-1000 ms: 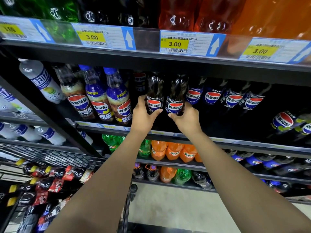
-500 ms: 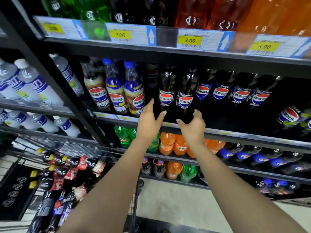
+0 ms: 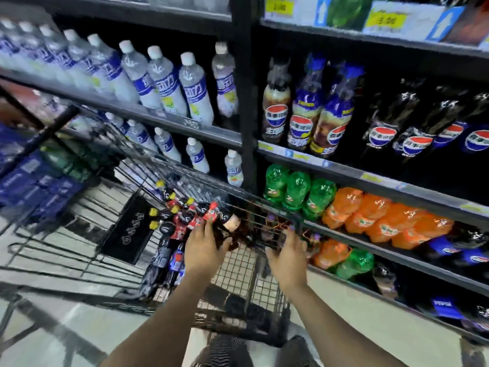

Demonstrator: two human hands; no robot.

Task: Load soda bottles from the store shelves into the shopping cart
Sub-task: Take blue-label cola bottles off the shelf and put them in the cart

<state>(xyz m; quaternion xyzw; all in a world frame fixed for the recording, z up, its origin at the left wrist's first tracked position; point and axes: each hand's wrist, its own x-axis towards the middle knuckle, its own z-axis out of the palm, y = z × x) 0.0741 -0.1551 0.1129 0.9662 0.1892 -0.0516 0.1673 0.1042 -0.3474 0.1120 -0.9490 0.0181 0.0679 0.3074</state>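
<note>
Head view: store shelves (image 3: 349, 172), pale floor (image 3: 357, 335)

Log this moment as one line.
left hand over dark plastic cola bottles in black wire shopping cart | right hand near cart's shelf-side wall | grips unclear, blurred

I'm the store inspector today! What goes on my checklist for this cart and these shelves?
Surface: wire shopping cart, mesh floor partly bare.
Job's things: cola bottles piled in the cart; Pepsi bottles on black shelves.
Clutter: nothing seen.
Grips: left hand over the cart's bottles, right hand at its right wall; blur hides any hold.
Cables: nothing seen.
Surroundings: white-capped bottles, green sodas, orange sodas shelved.
</note>
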